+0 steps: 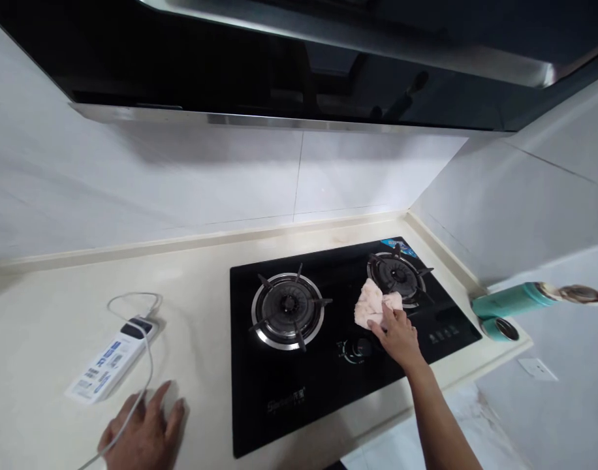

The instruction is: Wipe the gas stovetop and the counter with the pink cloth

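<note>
My right hand (397,334) grips a pale pink cloth (369,303) and presses it on the black glass of the gas stove (260,378). The cloth lies against the left side of the right burner (397,277), just above a control knob (363,347). My left hand (145,431) rests on the cream countertop (201,372) with its fingers apart and nothing in its grasp. A thin grey cable (151,365) runs across the back of this hand. Just above it lies a white power strip (106,365) with printed labels.
The left burner (288,310) has a metal ring and pot supports. A dark range hood (279,78) hangs low over the counter. At the right end of the counter stand a teal bottle (514,300) and a short teal container (499,329). A socket (537,369) sits on the right wall.
</note>
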A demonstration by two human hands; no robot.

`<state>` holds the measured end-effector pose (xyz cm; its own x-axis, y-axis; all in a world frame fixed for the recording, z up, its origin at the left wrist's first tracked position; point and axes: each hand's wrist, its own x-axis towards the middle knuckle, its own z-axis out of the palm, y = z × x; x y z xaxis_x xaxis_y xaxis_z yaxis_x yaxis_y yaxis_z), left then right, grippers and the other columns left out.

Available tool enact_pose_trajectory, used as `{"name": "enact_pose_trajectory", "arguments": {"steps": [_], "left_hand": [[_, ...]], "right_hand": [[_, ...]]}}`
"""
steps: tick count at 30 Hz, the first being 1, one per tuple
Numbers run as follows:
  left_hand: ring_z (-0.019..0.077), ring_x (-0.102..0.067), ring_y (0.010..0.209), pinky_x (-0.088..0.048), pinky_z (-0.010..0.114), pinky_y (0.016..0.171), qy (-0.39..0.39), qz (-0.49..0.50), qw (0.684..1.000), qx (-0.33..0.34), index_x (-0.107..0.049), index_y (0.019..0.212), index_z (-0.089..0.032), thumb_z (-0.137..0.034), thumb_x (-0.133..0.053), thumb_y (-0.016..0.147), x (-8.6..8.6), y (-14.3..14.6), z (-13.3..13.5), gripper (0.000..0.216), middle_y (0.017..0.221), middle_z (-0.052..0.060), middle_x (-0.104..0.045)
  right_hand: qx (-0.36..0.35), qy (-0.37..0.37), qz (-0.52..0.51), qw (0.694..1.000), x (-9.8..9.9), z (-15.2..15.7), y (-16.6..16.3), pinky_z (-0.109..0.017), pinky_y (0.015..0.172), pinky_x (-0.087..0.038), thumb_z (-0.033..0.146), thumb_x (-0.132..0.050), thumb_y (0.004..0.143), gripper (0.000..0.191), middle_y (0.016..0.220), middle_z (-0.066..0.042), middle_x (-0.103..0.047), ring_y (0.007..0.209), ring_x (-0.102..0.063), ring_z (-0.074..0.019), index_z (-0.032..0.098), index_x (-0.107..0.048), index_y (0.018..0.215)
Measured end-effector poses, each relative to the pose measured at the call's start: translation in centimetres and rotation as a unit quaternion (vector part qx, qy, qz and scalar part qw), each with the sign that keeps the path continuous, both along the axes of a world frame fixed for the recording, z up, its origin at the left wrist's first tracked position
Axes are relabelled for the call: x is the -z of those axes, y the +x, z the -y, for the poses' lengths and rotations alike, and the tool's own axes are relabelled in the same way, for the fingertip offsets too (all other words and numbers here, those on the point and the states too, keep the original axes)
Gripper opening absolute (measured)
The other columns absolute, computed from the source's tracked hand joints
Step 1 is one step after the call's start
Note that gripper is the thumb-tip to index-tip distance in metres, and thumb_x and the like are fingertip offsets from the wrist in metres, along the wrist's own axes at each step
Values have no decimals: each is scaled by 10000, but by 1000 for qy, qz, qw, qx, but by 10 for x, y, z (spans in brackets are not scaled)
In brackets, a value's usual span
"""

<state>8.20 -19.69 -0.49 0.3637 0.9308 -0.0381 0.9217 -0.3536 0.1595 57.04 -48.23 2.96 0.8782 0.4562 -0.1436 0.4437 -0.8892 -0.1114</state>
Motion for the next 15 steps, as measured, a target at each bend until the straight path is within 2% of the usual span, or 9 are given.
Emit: {"name": "enact_pose_trajectory", "arguments": {"steps": [4, 6, 9, 13, 15], "left_hand": [[402, -380, 1509, -317, 630, 1204, 9, -7, 1000, 6, -586, 1417, -206, -615, -193, 989, -1, 1, 1, 711, 1480, 216, -533], [394, -393, 1494, -316, 621, 1203, 13, -9, 1000, 8, -582, 1412, -206, -607, -193, 990, -3, 2, 2, 700, 1483, 210, -526], [380, -405, 1474, -306, 614, 1205, 9, -12, 1000, 12, -578, 1398, -213, -603, -198, 989, -6, 4, 3, 681, 1463, 196, -531], [364, -378, 1485, -288, 617, 1211, 6, -13, 1000, 15, -565, 1391, -235, -588, -195, 1000, -8, 4, 4, 644, 1446, 177, -526], [357, -364, 1488, -280, 621, 1214, 8, -12, 1000, 12, -558, 1391, -249, -578, -193, 1008, -8, 4, 5, 623, 1454, 169, -511]], "right_hand": [[-11, -26, -25, 999, -11, -20, 1, -481, 989, -458, 502, -625, 947, 640, 1421, -199, -513, 1219, -593, -367, 195, -519, 1498], [-52, -1, -55, 997, -18, -35, -6, -445, 1018, -431, 468, -637, 934, 582, 1437, -178, -514, 1229, -583, -334, 195, -567, 1444], [-136, 37, -108, 984, -20, -60, -32, -389, 1045, -390, 481, -628, 932, 532, 1419, -116, -560, 1231, -568, -281, 238, -616, 1405], [-174, 22, -121, 977, -19, -82, -72, -451, 1068, -348, 542, -653, 900, 652, 1460, -134, -559, 1248, -533, -327, 240, -587, 1474], [-184, 17, -116, 976, -19, -84, -87, -465, 1097, -327, 514, -663, 891, 644, 1484, -142, -551, 1270, -516, -336, 227, -600, 1463]]}}
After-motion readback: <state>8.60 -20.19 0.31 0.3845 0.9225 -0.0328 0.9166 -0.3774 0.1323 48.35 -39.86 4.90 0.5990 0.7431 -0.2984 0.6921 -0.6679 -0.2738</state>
